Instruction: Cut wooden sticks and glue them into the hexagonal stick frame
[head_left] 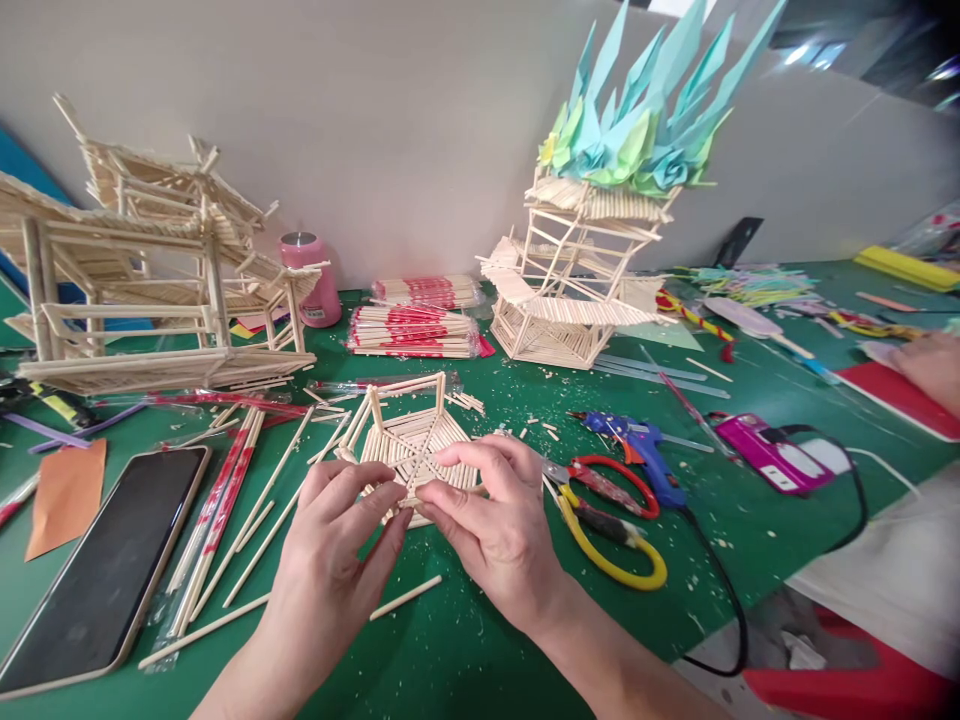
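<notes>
A small six-sided base of wooden sticks lies on the green table in front of me, with short posts standing at its far side. Both hands meet over its near edge. My left hand is closed, thumb and fingertips pinched together at that edge. My right hand comes in from the other side, its thumb and index finger curled close to the left fingertips. Whatever lies between the fingers is too small and covered to make out. A loose stick rests on the table below the hands.
Left are a phone, loose sticks and a large stick house. Right are scissors, a blue glue gun and its cord. Behind stand bagged sticks, a pink bottle and a stick tower. Another person's hand shows far right.
</notes>
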